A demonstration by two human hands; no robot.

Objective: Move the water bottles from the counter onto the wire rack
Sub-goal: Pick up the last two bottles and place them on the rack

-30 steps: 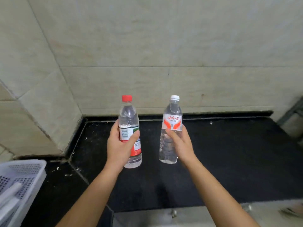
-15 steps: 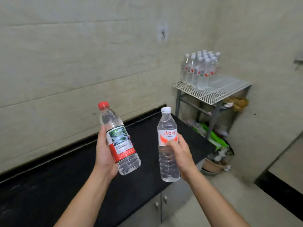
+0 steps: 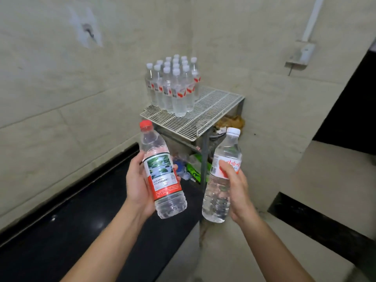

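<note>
**Beside the glossy black counter [image 3: 81,220]: mid-carry**

Beige tiled walls [image 3: 61,98] meet behind a white wire rack [image 3: 213,110] bearing clustered clear bottles [image 3: 175,88]. The rack looms nearer than half a second ago. The left hand [image 3: 138,186] grips a tilted red-capped clear plastic bottle [image 3: 162,176] and the right hand [image 3: 238,192] a white-capped clear bottle [image 3: 221,180], both in mid-air before the rack.

Place: a plain back kitchen or storeroom; which of the two is unclear.
Walls: large beige tiles [image 3: 61,102], meeting in a corner.
Counter: a black counter [image 3: 81,231] along the left wall.
Storage: a white wire rack [image 3: 215,110] in the corner, carrying clustered water bottles [image 3: 175,88], with clutter [image 3: 193,167] beneath it.
Fittings: a white pipe [image 3: 311,19] on the right wall.
</note>
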